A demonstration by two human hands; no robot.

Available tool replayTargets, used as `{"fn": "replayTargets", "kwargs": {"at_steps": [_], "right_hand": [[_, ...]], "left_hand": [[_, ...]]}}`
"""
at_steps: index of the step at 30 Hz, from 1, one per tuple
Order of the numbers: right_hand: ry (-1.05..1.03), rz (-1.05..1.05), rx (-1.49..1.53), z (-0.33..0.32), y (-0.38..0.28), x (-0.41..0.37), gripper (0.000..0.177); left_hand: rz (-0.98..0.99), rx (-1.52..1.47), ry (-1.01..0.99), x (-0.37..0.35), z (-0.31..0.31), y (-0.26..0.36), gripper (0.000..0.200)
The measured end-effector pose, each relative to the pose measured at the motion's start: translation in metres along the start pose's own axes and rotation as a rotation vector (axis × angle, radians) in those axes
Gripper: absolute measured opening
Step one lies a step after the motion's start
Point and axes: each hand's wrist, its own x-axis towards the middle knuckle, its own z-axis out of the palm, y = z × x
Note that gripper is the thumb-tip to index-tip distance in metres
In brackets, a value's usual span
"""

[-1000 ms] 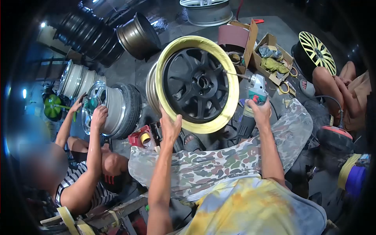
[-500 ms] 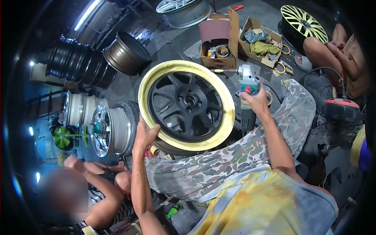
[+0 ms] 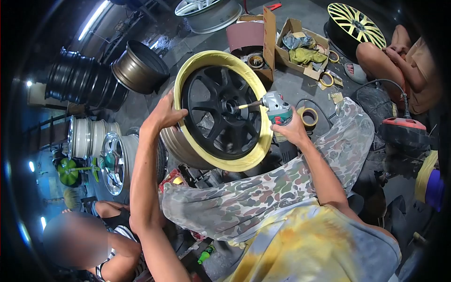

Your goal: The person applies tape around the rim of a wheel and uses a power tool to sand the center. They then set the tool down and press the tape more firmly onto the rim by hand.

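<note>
A black spoked car wheel (image 3: 217,112) with its rim masked in yellow is tilted up before me. My left hand (image 3: 164,112) grips its left edge, thumb over the yellow masking (image 3: 239,163). In my right hand (image 3: 292,129) is a grey and green angle grinder (image 3: 277,109), its body partly hidden behind my fingers. A thin rod (image 3: 249,105) with a pale tip sticks out of its head and overlaps the wheel's hub in this view. Camouflage cloth (image 3: 263,202) covers my legs below the wheel.
Black rims (image 3: 82,77), a bronze rim (image 3: 141,68) and chrome wheels (image 3: 112,162) stand at left. Cardboard boxes (image 3: 268,40) and tape rolls (image 3: 326,80) lie beyond. One person (image 3: 120,251) sits lower left, another (image 3: 376,66) upper right beside a yellow-spoked wheel (image 3: 357,23).
The wheel has moved up and tilted, and my left hand has shifted up along its edge. The grinder has moved left and down, bringing its rod from beyond the rim to over the hub.
</note>
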Motion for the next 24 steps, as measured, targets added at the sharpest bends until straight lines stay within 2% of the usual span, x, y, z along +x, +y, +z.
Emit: {"fn": "replayTargets", "kwargs": {"at_steps": [3,5,12,14,17,21,24], "right_hand": [[0.033,0.011,-0.039,0.007,-0.005,-0.004,0.080],[0.038,-0.008,-0.061,0.009,-0.003,-0.002,0.082],[0.027,-0.078,-0.109,0.007,-0.028,0.010,0.082],[0.037,-0.084,-0.150,0.007,-0.031,0.010,0.083],[0.058,-0.102,-0.193,0.007,-0.026,0.011,0.083],[0.016,-0.018,-0.116,0.003,-0.007,0.009,0.083],[0.005,0.011,-0.126,0.006,-0.002,0.011,0.085]], "left_hand": [[0.030,0.026,-0.032,0.005,-0.001,0.007,0.075],[0.170,0.045,0.038,0.005,0.003,0.004,0.074],[0.044,0.042,-0.031,-0.005,0.004,0.024,0.064],[0.028,0.051,-0.074,0.001,0.005,0.020,0.077],[0.013,0.041,-0.083,-0.003,0.003,0.026,0.075],[0.024,0.037,-0.067,-0.003,0.002,0.021,0.077],[0.031,0.025,-0.030,-0.009,0.003,0.025,0.070]]}}
